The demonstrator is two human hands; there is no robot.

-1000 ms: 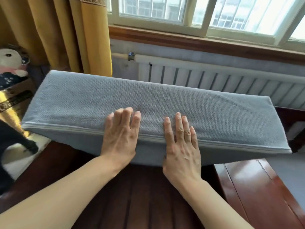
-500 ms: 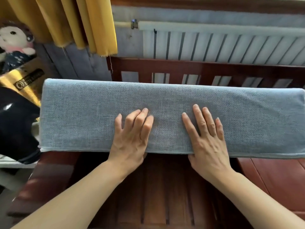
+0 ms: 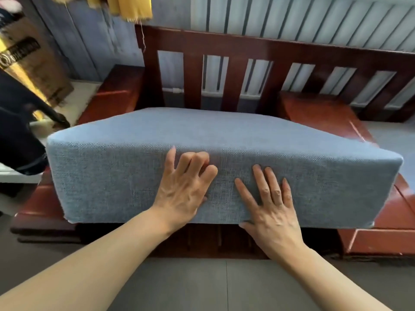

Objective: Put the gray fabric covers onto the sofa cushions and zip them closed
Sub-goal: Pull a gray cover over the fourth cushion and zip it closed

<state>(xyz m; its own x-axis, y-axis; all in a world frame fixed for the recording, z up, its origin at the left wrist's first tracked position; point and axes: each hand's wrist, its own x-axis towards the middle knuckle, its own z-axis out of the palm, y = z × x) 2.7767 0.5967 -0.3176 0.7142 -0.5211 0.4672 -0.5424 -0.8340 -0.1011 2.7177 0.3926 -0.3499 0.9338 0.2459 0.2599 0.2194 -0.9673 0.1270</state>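
Hands: your left hand presses the front face of the covered cushion, fingers partly bent; your right hand lies spread flat just beside it, thumb under the lower edge. Cushion: on the wooden sofa frame, front overhanging. Risk: uneven pushing may skew it against the slats. Zipper unseen; closure unconfirmed.

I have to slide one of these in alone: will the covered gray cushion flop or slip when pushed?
The cushion probably stays stiff: its edges run straight and the left hand and right hand barely dent it. Its coarse weave should grip palms, though the glossy wooden sofa frame may let it slide.
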